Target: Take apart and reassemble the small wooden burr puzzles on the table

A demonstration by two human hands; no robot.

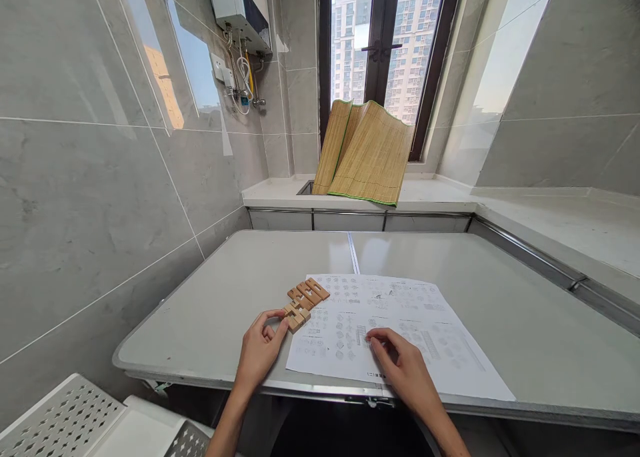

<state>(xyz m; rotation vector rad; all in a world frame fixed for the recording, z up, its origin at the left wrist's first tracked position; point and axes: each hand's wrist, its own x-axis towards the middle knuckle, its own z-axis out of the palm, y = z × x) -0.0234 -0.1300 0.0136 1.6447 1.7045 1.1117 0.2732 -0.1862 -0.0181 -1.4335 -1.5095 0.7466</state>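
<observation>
Matt wooden blocks [303, 301] — glossy tabletop [220, 304]

Large grey marbled tiles [75, 197] cover the walls from 9 o'clock round to 3 o'clock. At 12 o'clock a dark-framed window [381, 44] looks onto pale tower blocks under bright sky, and the daylight glares off the glossy tiles at 10 o'clock. Folded bamboo mats [370, 157] lean against the window on a white ledge [440, 194]. A white water heater [240, 7] with pipes hangs at 11 o'clock. A grey table [525, 310] fills the middle, and a white perforated rack [65, 417] sits at 7 o'clock.
</observation>
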